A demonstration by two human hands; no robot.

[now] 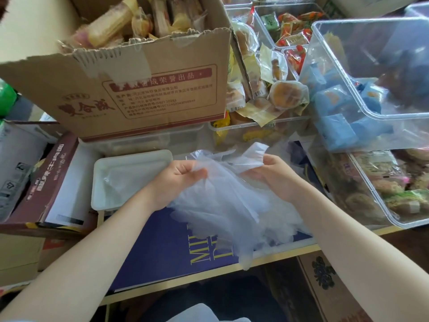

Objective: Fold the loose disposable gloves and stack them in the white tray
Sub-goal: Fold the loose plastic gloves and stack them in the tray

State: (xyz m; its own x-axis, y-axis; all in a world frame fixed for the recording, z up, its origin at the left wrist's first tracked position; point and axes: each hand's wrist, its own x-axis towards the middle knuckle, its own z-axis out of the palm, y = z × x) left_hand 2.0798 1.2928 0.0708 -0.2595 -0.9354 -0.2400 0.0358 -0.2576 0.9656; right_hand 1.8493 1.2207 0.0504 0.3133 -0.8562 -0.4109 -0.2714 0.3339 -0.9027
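Table (209, 273) crowded w/ snack bins; left hand (176, 180) & right hand (274, 173) both pinch clear glove (222, 205); white tray (130, 159) contents unclear.

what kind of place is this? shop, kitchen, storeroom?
Probably a snack shop's stock or packing area, though I can't be sure. A torn cardboard carton is full of wrapped snacks, clear plastic bins hold individually packaged pastries, and both hands hold disposable gloves beside a white tray.
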